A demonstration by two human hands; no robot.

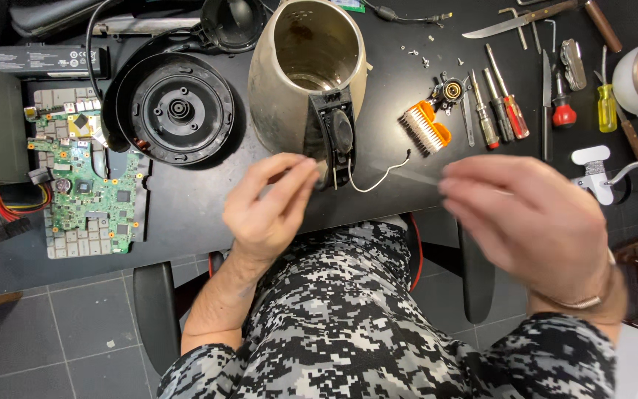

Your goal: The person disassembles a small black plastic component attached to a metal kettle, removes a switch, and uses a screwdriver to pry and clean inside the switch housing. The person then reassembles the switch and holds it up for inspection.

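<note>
The person sits at a dark work table (186,207) with an opened electric kettle (300,81) lying in front of them. The left hand (267,210) is just below the kettle's open handle housing (336,137). Its fingers (289,174) are brought together at the tips, almost touching the bottom end of the housing, but I cannot tell if something small is pinched between them. The right hand (533,222) is to the right, well apart from the kettle, and it is blurred. The fingers are loosely stretched toward the left, and whether they hold anything I cannot say.

Between the two hands a thin white wire (382,176) comes out from the housing and curls on the table. Above the left hand, to its left, stands the round black kettle base (180,111), and further left lies a green circuit board (86,188). Above the right hand lie an orange brush (426,127) and a row of screwdrivers (503,107).

To work well here, I think the left hand should keep the housing steady with a light grip, and the right hand should come slowly to the wire and take it near the housing, not at the loose end. Pulling hard may tear the wire from its contact. The small screws (422,55) beyond the kettle should stay away from the sleeves.
</note>
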